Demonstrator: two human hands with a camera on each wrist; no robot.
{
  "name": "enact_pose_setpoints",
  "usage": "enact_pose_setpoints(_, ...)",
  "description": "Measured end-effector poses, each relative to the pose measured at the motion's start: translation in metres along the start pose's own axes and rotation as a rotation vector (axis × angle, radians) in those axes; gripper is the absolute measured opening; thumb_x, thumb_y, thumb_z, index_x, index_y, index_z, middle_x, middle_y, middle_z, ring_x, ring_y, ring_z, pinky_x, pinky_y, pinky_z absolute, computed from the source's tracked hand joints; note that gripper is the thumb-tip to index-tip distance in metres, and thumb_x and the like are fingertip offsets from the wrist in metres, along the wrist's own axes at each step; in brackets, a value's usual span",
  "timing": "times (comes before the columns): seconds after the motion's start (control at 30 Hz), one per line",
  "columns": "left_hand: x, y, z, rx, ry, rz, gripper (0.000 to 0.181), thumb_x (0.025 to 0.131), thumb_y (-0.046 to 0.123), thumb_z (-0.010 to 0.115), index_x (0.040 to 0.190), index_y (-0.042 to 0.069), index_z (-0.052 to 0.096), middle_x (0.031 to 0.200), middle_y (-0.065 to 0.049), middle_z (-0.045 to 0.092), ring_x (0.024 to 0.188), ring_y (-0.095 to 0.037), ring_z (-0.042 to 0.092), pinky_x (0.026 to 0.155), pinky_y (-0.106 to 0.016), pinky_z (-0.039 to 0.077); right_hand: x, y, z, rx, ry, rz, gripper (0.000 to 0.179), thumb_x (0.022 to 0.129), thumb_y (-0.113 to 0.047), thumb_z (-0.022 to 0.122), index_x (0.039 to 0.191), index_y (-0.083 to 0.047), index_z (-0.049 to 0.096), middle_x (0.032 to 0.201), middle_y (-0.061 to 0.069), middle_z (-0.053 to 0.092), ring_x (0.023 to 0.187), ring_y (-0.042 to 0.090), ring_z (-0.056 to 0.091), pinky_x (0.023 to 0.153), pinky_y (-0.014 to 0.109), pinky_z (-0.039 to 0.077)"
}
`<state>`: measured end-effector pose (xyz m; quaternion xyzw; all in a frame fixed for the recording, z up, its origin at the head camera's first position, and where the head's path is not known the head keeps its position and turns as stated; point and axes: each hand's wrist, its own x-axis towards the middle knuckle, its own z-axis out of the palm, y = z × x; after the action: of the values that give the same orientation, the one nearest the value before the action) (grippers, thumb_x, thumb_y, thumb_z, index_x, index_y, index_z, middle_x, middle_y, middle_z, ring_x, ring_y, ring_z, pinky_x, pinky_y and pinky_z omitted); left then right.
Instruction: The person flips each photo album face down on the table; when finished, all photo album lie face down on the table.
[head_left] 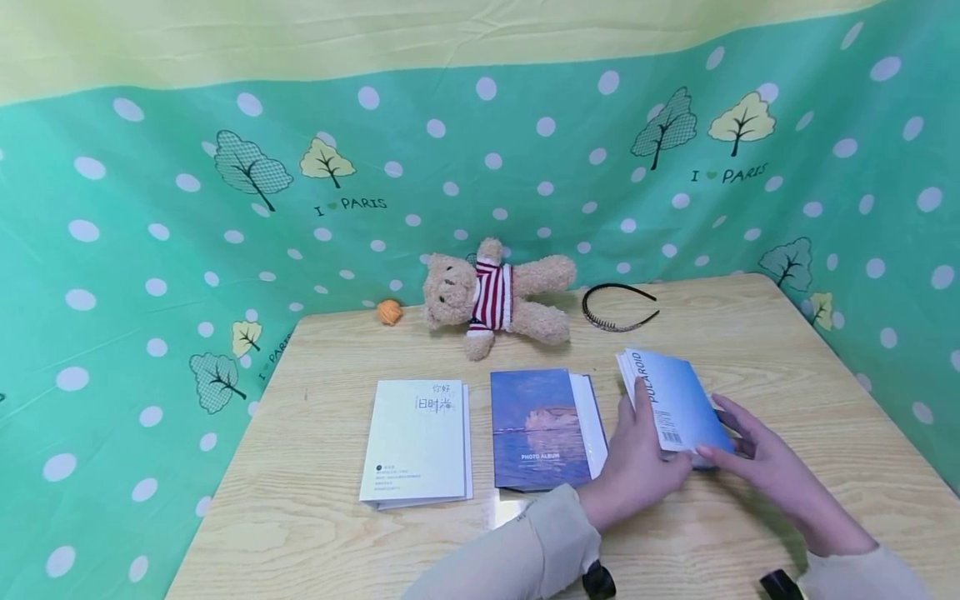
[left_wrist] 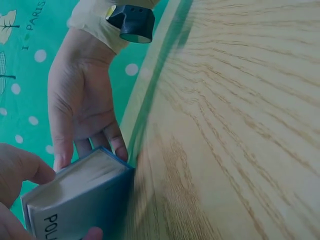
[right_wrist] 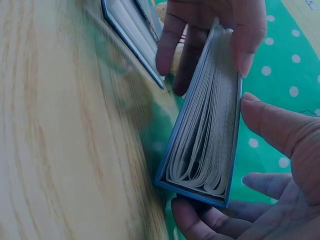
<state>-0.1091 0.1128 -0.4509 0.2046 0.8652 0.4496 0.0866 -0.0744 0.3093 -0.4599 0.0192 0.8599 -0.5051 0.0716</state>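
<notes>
- Fingers of the left hand (head_left: 637, 462) and right hand (head_left: 759, 457) are grasping a blue POLAROID album (head_left: 678, 396), right of centre, its covers enclosing many pages.
- White album (head_left: 412, 437) is lying left of centre.
- Seascape album (head_left: 536, 433) is lying at lower centre, pages showing.
- Bear (head_left: 492, 298) is reclining mid-frame.

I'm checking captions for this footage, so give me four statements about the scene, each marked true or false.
1. The left hand and right hand both hold the POLAROID album. True.
2. The teddy bear sits upright. False: it lies on the table.
3. In the head view, the white album is left of the blue PHOTO ALBUM. True.
4. The black headband rests on the teddy bear. False: it lies on the table.
</notes>
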Motion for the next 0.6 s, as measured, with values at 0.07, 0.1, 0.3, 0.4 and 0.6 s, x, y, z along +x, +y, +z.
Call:
enact_pose_setpoints(0.07,0.0003,0.0005,0.0005,0.036,0.020,-0.004,0.107,0.081,0.033,0.076,0.158,0.017,0.003,0.153,-0.010,0.025,0.116,-0.014,0.049,0.093,-0.024,0.046,-0.0002,0.0004,0.0000,0.008,0.005,0.007,0.093,0.094,-0.025,0.066,0.154,0.002,0.000,0.148,0.042,0.019,0.126,0.063,0.031,0.097,0.063,0.039)
enact_pose_setpoints(0.1,0.0006,0.0005,0.0008,0.056,0.029,-0.004,0.106,0.081,0.033,0.076,0.158,0.016,0.006,0.153,-0.010,0.026,0.118,-0.014,0.049,0.094,-0.023,0.046,-0.0002,0.0008,-0.0001,0.012,0.008,0.012,0.095,0.094,-0.025,0.066,0.154,0.002,-0.003,0.148,0.042,0.019,0.127,0.063,0.030,0.098,0.064,0.037)
enact_pose_setpoints(0.3,0.0016,-0.0016,0.0019,0.144,0.047,0.004,0.101,0.080,0.034,0.079,0.156,0.008,0.018,0.147,-0.013,0.034,0.118,-0.015,0.050,0.096,-0.022,0.045,-0.0001,0.0035,-0.0003,0.023,0.019,0.032,0.104,0.092,-0.026,0.069,0.153,0.000,-0.011,0.147,0.044,0.017,0.130,0.064,0.022,0.099,0.072,0.026)
enact_pose_setpoints(0.4,0.0016,-0.0027,0.0015,0.163,0.033,0.002,0.100,0.080,0.034,0.079,0.155,0.005,0.020,0.146,-0.014,0.036,0.120,-0.016,0.049,0.097,-0.022,0.045,-0.0002,0.0047,-0.0004,0.013,0.021,0.038,0.105,0.091,-0.027,0.070,0.153,-0.002,-0.012,0.147,0.044,0.016,0.133,0.063,0.017,0.100,0.073,0.022)
enact_pose_setpoints(0.6,0.0011,-0.0043,0.0011,0.195,-0.011,-0.038,0.099,0.080,0.036,0.078,0.154,0.001,0.021,0.143,-0.014,0.041,0.122,-0.017,0.049,0.099,-0.022,0.043,0.0007,0.0070,-0.0014,-0.060,0.025,0.036,0.108,0.090,-0.031,0.070,0.154,-0.005,-0.013,0.147,0.045,0.014,0.132,0.063,0.014,0.100,0.074,0.021)
